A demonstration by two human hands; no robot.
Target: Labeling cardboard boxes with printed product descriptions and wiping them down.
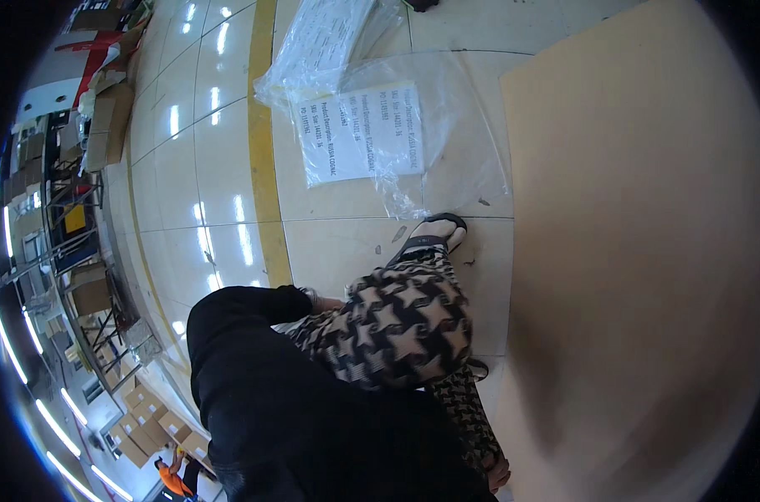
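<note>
My left hand [328, 304] shows only as a sliver beside my raised knee, below a black sleeve; its fingers are hidden. Low in the view, my right hand [499, 475] lies by my patterned trouser leg, near the left edge of a large brown cardboard panel [639, 251]. Its fingers look curled, and whatever may be in them is hidden. Beyond my sandalled foot [434, 230], printed white label sheets [363, 130] lie on the floor under clear plastic film [468, 151]. A further plastic-wrapped stack of printed sheets [317, 42] adjoins them.
Pale, glossy floor tiles [179, 167] carry a yellow line [264, 151] left of the sheets. Along the far left stand racks with cardboard boxes [108, 125]. More stacked cartons [141, 422] and a person in an orange top [175, 481] are at the lower left.
</note>
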